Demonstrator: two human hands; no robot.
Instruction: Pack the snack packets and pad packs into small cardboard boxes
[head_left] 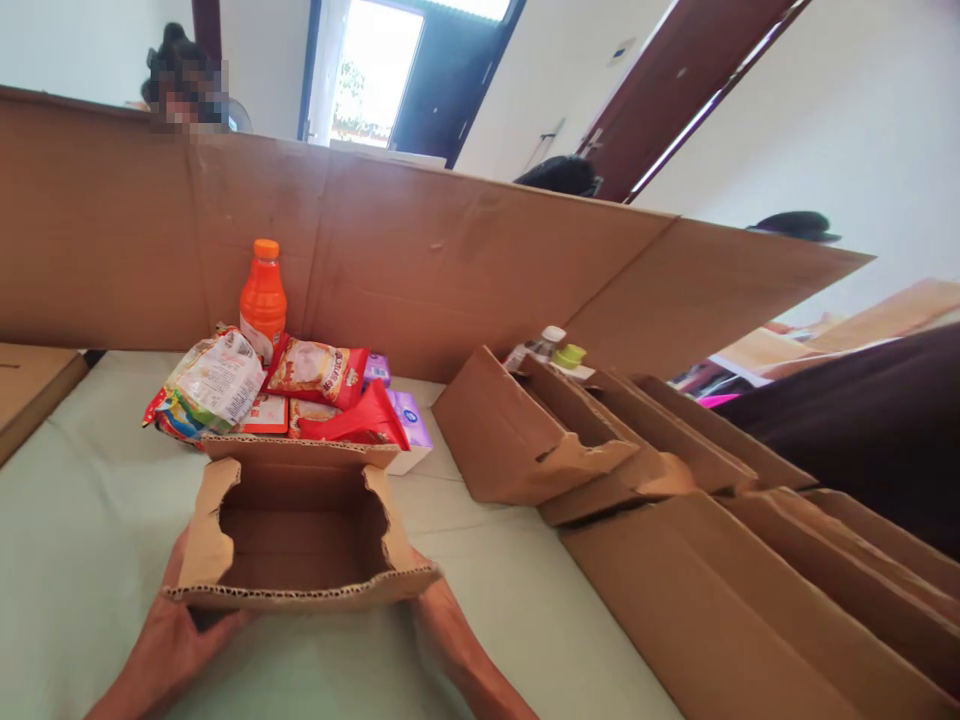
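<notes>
An open cardboard box (304,600) stands before me, its top flaps folded outward and nothing visible inside. My left hand (180,630) grips its left side, the thumb under the near flap and the other fingers mostly hidden. On the opposite side my right hand (442,610) holds the box, its fingers hidden behind the cardboard. Just beyond the box lie a printed snack bag (217,385), a red snack packet (319,372) and another red packet (367,420). Behind them an orange bottle (264,295) stands upright. A purple-and-white pack (411,420) sits beside the packets.
Several open cardboard boxes (675,590) crowd the right side. Bottles with white and green caps (570,355) show behind them. A tall cardboard partition (450,260) crosses the back of the table (67,560). Flat cardboard (37,385) lies at left. A person (186,80) is beyond the partition.
</notes>
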